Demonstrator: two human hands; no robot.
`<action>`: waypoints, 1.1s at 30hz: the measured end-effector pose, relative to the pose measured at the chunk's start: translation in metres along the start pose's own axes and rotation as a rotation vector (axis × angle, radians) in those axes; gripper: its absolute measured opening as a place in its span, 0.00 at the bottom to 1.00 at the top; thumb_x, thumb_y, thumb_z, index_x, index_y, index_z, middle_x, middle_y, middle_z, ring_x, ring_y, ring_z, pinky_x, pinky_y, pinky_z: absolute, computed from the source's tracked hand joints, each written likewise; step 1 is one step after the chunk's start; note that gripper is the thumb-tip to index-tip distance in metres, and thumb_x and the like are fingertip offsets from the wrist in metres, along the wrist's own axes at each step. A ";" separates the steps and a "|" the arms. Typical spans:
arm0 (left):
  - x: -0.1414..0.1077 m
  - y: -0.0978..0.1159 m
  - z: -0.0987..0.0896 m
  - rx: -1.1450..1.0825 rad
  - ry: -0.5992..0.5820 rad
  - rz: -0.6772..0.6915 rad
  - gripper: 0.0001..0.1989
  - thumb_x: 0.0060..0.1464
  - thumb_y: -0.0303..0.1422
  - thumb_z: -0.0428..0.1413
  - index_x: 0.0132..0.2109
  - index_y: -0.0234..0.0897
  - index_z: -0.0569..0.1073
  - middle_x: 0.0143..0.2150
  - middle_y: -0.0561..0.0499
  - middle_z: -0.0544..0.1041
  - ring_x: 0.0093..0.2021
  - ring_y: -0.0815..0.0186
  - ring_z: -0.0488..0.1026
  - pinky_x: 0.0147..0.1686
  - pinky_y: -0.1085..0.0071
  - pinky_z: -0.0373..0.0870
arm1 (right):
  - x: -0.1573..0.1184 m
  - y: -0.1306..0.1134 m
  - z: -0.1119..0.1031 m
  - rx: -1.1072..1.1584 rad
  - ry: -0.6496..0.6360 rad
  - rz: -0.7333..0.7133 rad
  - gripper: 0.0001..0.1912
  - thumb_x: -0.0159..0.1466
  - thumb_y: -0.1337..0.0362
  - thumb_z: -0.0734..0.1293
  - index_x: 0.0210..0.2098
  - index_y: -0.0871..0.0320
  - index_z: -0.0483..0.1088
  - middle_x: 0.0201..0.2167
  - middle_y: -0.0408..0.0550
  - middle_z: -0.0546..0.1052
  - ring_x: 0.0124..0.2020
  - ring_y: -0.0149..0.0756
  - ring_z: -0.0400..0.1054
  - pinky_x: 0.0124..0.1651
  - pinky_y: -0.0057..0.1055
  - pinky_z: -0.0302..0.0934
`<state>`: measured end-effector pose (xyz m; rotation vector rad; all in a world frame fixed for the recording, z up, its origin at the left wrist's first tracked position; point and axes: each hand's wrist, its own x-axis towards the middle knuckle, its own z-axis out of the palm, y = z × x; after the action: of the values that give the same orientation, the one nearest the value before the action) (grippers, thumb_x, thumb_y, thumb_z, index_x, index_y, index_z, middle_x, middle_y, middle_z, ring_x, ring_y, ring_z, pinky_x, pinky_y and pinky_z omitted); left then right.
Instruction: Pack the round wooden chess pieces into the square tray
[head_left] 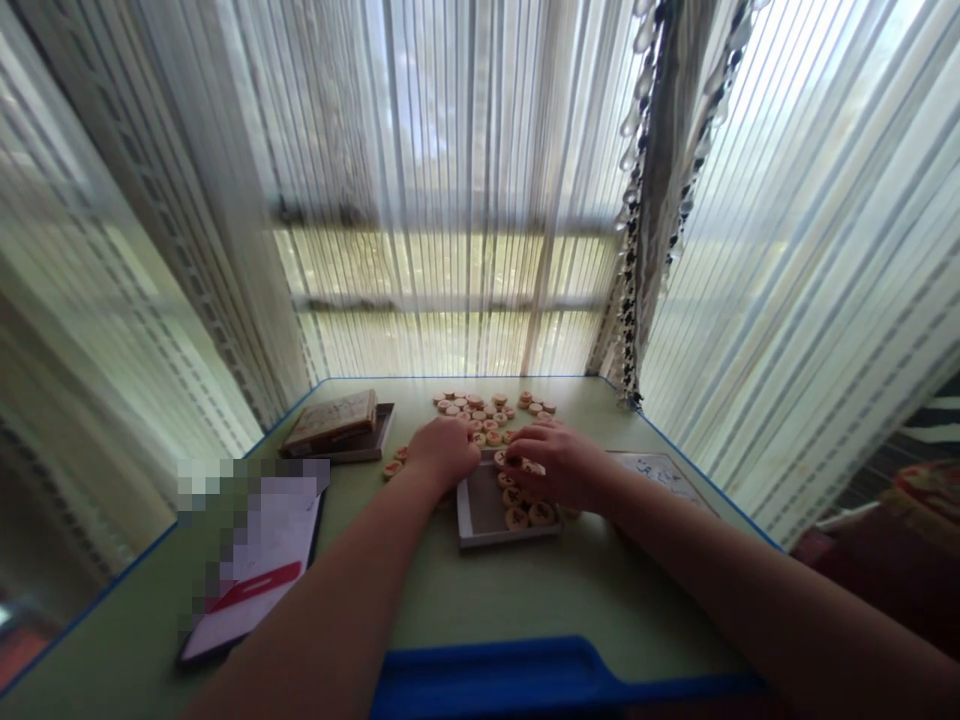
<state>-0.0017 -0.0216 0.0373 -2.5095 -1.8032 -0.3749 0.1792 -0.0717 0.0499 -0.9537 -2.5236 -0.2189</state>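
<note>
A shallow open box (472,510) sits on the table in front of me, with round wooden Chinese chess pieces (517,518) lined up along its right side. Over that side is my right hand (562,468), its fingers curled down around a Chinese chess piece (513,460) at the box's far part. My left hand (444,450) is closed just beyond the box's left corner, next to loose pieces; its fingertips are turned away, so what they hold is hidden. Many more pieces (478,414) lie scattered beyond both hands, some stacked.
At the back left, a patterned box (334,420) rests tilted on a dark tray (384,428). A tablet-like flat device (292,530) lies at left, partly blurred out. A printed sheet or lid (664,472) is under my right forearm. Blue edging (495,675) borders the table; curtains (465,200) hang behind.
</note>
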 end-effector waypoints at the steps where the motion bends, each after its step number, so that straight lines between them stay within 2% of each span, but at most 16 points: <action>1: 0.000 0.000 0.000 0.003 -0.004 -0.007 0.13 0.45 0.32 0.47 0.34 0.38 0.75 0.35 0.46 0.75 0.37 0.62 0.70 0.36 0.70 0.64 | 0.000 0.000 0.000 0.004 -0.012 -0.002 0.10 0.59 0.61 0.60 0.36 0.56 0.70 0.33 0.48 0.73 0.35 0.32 0.65 0.40 0.28 0.58; 8: 0.003 0.002 -0.001 0.022 -0.005 0.009 0.13 0.43 0.31 0.47 0.34 0.39 0.75 0.34 0.46 0.76 0.36 0.61 0.71 0.34 0.69 0.65 | 0.001 -0.004 0.002 0.024 -0.052 -0.033 0.08 0.59 0.63 0.60 0.34 0.57 0.70 0.32 0.47 0.73 0.35 0.31 0.64 0.40 0.28 0.58; 15: 0.001 0.006 -0.005 0.070 0.005 0.048 0.13 0.43 0.31 0.47 0.34 0.38 0.75 0.36 0.47 0.75 0.39 0.62 0.70 0.38 0.69 0.64 | -0.001 -0.001 0.003 0.031 -0.029 -0.039 0.07 0.58 0.63 0.61 0.31 0.56 0.71 0.32 0.47 0.72 0.38 0.32 0.62 0.42 0.30 0.57; 25: 0.005 0.001 0.002 0.070 0.033 0.107 0.13 0.44 0.30 0.47 0.33 0.39 0.75 0.35 0.46 0.75 0.37 0.61 0.70 0.38 0.67 0.63 | 0.001 -0.002 -0.001 0.037 -0.078 -0.022 0.09 0.59 0.63 0.60 0.32 0.56 0.72 0.31 0.48 0.72 0.37 0.33 0.62 0.41 0.30 0.56; 30: 0.004 0.000 0.001 0.065 0.027 0.107 0.13 0.44 0.31 0.47 0.33 0.39 0.75 0.35 0.46 0.75 0.37 0.60 0.70 0.36 0.67 0.64 | 0.000 0.000 0.001 0.051 -0.038 0.012 0.11 0.59 0.64 0.59 0.38 0.53 0.71 0.33 0.47 0.73 0.37 0.33 0.62 0.42 0.31 0.57; 33: 0.003 0.001 0.000 0.068 0.026 0.088 0.13 0.44 0.31 0.47 0.33 0.39 0.75 0.35 0.46 0.75 0.37 0.61 0.70 0.36 0.68 0.64 | 0.001 0.005 0.002 0.018 0.091 0.173 0.15 0.59 0.66 0.58 0.46 0.53 0.67 0.39 0.48 0.71 0.41 0.35 0.62 0.44 0.33 0.56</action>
<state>0.0007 -0.0190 0.0377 -2.5150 -1.6596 -0.3352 0.1815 -0.0668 0.0480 -1.1218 -2.3424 -0.1818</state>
